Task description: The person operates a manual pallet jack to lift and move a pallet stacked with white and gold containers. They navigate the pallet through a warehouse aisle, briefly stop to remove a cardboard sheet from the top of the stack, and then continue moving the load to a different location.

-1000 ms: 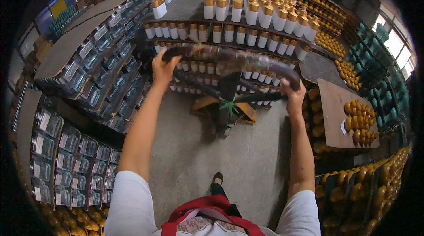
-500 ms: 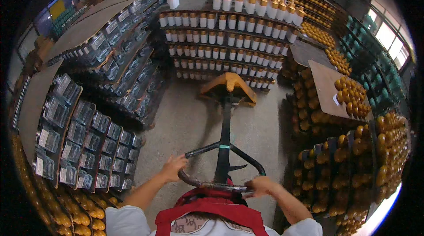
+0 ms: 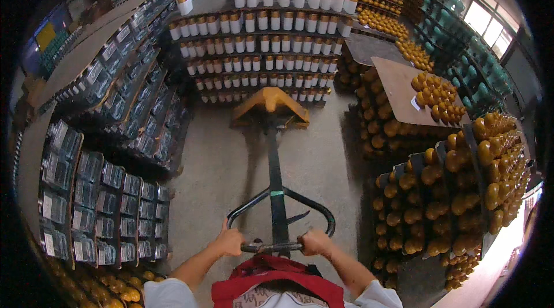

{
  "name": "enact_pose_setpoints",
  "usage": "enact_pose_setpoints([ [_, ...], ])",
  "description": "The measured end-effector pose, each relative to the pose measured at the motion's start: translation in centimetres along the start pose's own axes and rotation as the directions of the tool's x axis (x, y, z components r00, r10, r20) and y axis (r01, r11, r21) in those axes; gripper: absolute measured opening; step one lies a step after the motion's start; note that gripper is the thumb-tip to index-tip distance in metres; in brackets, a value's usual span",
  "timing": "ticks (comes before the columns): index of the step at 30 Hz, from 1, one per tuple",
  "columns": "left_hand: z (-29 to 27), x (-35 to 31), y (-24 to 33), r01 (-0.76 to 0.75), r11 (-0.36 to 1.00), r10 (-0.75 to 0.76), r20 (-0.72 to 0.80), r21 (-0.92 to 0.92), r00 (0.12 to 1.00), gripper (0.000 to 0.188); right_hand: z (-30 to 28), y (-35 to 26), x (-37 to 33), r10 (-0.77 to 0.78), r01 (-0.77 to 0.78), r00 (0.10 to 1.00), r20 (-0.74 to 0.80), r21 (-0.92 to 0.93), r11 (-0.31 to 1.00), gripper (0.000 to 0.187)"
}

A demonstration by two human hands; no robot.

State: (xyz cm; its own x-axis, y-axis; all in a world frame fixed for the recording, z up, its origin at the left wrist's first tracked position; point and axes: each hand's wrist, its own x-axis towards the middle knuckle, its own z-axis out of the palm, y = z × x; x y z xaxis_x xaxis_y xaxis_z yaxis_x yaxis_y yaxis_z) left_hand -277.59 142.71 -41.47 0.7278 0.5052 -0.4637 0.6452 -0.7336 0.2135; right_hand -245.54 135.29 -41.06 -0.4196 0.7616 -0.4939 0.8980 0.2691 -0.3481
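1. The left hand (image 3: 229, 243) is wrapped tight round the near left end of the black loop handle (image 3: 281, 222) of a pallet truck.
2. The right hand (image 3: 315, 243) grips the near right end of the same handle.
3. The handle's long black pole runs far, up to the truck's yellow body (image 3: 270, 106) on the grey floor (image 3: 213, 164).
4. Past the truck – stacked rows of white bottles with orange caps (image 3: 262, 48).
5. On the right stand stacks of yellow bottles (image 3: 444, 192) – on the left, clear packs (image 3: 86, 192).
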Motion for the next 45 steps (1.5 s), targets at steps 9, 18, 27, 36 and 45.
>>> enact_pose_setpoints([
  [9,-0.6,2.3,-0.7,0.066,0.997,-0.065,0.021,-0.036,0.998,0.038,-1.6,1.5,1.6,0.036,-0.031,0.998,-0.054,0.076,0.997,0.018],
  [18,-3.4,5.5,0.6,0.116,0.982,-0.083,0.214,-0.147,0.973,0.078,0.0,2.7,4.0,0.057,-0.056,0.990,-0.132,0.012,0.998,0.020],
  [27,8.0,7.6,1.9,0.195,0.936,-0.123,0.247,-0.294,0.961,0.051,7.9,2.4,5.6,0.058,-0.059,0.998,0.010,0.024,0.998,0.025],
  [36,-15.0,4.0,-0.5,0.040,0.929,-0.077,-0.086,-0.368,0.993,0.052,-14.6,-0.2,3.0,0.044,-0.044,0.993,-0.105,0.010,0.999,0.031],
  [45,-24.6,5.8,-4.9,0.045,0.969,-0.095,-0.198,-0.245,0.976,0.051,-25.2,0.1,5.1,0.013,0.028,0.889,-0.458,0.083,0.996,0.042],
])
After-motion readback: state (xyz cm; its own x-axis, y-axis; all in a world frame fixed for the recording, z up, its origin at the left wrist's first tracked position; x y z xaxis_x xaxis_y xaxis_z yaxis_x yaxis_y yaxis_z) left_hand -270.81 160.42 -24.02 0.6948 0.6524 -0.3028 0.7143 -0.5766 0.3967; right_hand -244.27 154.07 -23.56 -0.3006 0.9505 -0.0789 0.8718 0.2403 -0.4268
